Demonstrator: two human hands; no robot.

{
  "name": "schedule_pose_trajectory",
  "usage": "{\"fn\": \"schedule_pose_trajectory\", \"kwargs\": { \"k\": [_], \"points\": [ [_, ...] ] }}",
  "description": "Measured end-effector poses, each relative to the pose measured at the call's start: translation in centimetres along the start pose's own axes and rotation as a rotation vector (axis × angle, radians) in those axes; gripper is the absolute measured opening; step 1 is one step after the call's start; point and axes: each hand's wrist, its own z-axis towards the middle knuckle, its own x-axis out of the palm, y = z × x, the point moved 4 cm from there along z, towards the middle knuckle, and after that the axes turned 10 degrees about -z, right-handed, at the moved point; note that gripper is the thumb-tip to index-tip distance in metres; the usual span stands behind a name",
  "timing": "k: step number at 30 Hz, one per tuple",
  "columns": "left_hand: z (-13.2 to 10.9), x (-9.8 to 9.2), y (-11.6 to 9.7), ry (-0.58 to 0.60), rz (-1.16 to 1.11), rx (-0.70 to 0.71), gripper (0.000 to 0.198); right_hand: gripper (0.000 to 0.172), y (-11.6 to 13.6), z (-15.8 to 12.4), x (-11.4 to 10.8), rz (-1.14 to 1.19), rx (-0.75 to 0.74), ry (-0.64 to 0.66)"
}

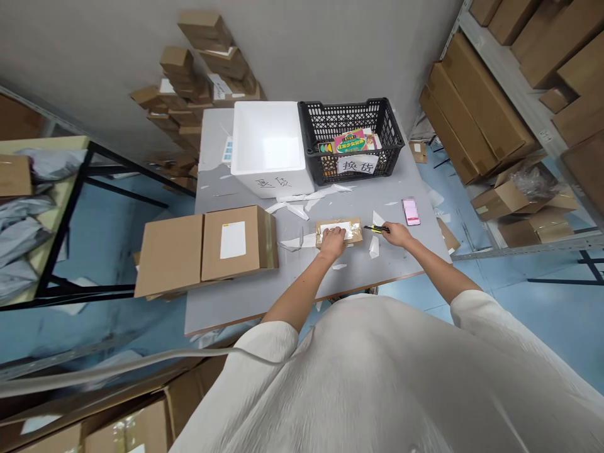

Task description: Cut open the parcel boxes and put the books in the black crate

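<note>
A small taped cardboard package (355, 234) with a white label lies on the grey table (221, 308). My left hand (333, 243) rests on its left half, palm down with the fingers spread over the label. To the right of the package, my right hand (396, 234) is closed round a black and yellow utility knife (377, 229), which points left towards the package's right end. White paper scraps (374, 246) lie under and beside the knife. A phone (410, 211) with a lit pink screen lies beyond my right hand.
Two cardboard boxes (248, 244) stand at the table's left. Behind are a white foam box (268, 138) and a black crate (349, 167) holding colourful books. Shelves with cartons (481, 100) rise at the right; a rack (61, 189) with grey bags stands left.
</note>
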Motion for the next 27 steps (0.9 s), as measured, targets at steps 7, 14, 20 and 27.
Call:
{"fn": "schedule_pose_trajectory", "kwargs": {
  "k": [7, 14, 20, 27],
  "points": [
    [0.1, 0.1, -0.4, -0.007, 0.036, -0.031, 0.05, 0.04, 0.4, 1.3, -0.6, -0.021, -0.11, 0.017],
    [-0.8, 0.2, -0.9, -0.03, 0.041, -0.033, 0.047, 0.041, 1.3, 3.3, -1.3, -0.123, -0.158, 0.038],
    [-1.2, 0.1, -1.1, -0.034, 0.052, -0.047, 0.049, 0.038, 1.7, 4.6, -1.1, -0.08, -0.174, 0.09],
    [-1.1, 0.2, -1.0, -0.032, 0.058, -0.037, 0.05, 0.038, 0.4, 3.8, 0.5, 0.324, -0.149, 0.233]
  ]
}}
